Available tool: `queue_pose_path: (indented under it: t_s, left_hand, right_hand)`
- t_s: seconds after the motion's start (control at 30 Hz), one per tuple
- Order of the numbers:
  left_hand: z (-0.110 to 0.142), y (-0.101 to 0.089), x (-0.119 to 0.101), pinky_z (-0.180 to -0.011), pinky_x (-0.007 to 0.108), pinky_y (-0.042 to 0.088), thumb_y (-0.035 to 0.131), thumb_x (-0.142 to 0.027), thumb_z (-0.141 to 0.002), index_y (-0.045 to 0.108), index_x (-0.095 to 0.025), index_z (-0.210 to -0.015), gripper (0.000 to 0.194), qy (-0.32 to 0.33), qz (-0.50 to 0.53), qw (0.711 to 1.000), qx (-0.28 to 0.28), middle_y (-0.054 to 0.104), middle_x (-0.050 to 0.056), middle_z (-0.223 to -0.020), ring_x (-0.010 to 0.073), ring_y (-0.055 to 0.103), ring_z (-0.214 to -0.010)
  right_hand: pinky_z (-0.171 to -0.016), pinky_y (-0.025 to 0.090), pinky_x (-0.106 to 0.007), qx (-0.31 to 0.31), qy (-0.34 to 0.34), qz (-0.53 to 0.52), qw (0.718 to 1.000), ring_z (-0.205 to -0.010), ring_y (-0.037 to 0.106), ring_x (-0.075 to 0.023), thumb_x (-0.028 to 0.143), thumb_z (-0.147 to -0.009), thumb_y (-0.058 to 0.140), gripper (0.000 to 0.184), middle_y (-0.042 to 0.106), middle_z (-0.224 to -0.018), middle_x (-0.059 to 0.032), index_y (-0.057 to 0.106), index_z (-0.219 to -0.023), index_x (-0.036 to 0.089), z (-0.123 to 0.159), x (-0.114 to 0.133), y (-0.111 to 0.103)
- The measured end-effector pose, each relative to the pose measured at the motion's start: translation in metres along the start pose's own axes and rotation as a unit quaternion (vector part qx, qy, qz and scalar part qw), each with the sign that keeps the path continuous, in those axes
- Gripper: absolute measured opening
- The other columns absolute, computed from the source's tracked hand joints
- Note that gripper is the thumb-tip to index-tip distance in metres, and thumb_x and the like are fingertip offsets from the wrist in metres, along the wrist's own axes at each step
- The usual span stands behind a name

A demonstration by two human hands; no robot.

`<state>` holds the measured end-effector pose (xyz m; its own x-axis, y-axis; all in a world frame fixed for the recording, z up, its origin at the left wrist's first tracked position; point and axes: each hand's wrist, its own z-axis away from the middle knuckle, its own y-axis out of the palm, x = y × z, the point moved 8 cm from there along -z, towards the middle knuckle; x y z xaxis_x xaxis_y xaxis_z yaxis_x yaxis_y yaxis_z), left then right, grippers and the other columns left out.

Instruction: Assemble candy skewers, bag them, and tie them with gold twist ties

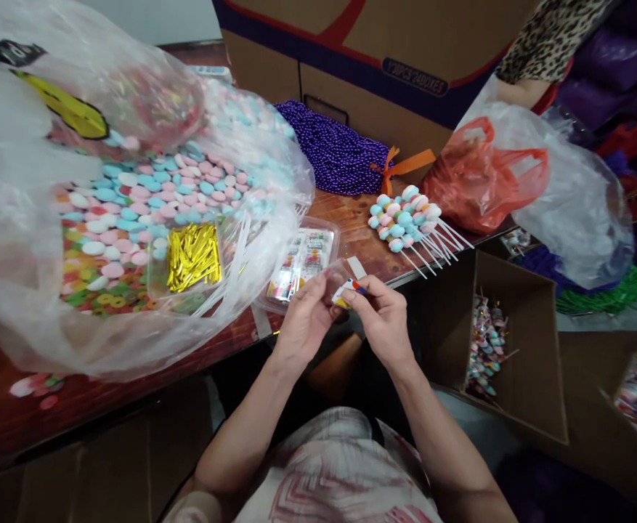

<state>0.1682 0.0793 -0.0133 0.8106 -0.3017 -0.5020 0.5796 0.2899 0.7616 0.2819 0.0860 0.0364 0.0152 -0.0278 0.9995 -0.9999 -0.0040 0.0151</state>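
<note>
My left hand [304, 316] pinches the left side of a small clear plastic bag [336, 274] just off the table edge. In my right hand [386, 319], thumb and fingers are closed on the bag's printed part [348, 290], coloured white, blue, red and yellow. A clear tray [335, 234] of similar printed bags [314, 250] lies just beyond my left hand. Candy skewers [405, 218] on white sticks are piled on the table to the right. Gold twist ties [192, 258] fill a small clear container [157, 280] on the left.
A large clear bag [133, 359] of pastel candies [176, 189] and gummy rings [108, 298] covers the left tabletop. Purple bead strands [334, 149] lie against a large carton [362, 69]. An orange-red plastic bag [487, 178] sits right; below, an open box [530, 363] holds wrapped skewers.
</note>
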Motion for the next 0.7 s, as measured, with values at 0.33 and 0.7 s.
queue_pose_path:
  t_s: [0.33, 0.7]
  left_hand:
    - [-0.003, -0.001, -0.011, -0.050, 0.018, 0.042, 0.096, -0.041, -0.055, 0.066, -0.015, -0.064, 0.040, 0.096, -0.040, 0.993, -0.050, 0.059, -0.005, -0.059, 0.0033, 0.046, -0.049]
    - [-0.007, -0.002, -0.027, -0.048, 0.015, 0.038, 0.098, -0.031, -0.051, 0.062, -0.014, -0.061, 0.041, 0.150, -0.038, 0.984, -0.086, 0.058, -0.006, -0.063, 0.0011, 0.043, -0.050]
  right_hand:
    - [-0.052, 0.036, -0.025, -0.030, -0.001, 0.050, 0.998, -0.052, 0.044, -0.0102, 0.047, -0.092, 0.058, 0.044, 0.048, -0.053, 0.0034, 0.054, -0.059, 0.019, -0.001, -0.022, -0.010]
    - [-0.053, 0.036, -0.025, -0.023, -0.021, 0.072, 0.997, -0.055, 0.043, -0.0104, 0.050, -0.094, 0.058, 0.043, 0.048, -0.057, 0.0031, 0.054, -0.063, 0.019, -0.007, -0.022, -0.023]
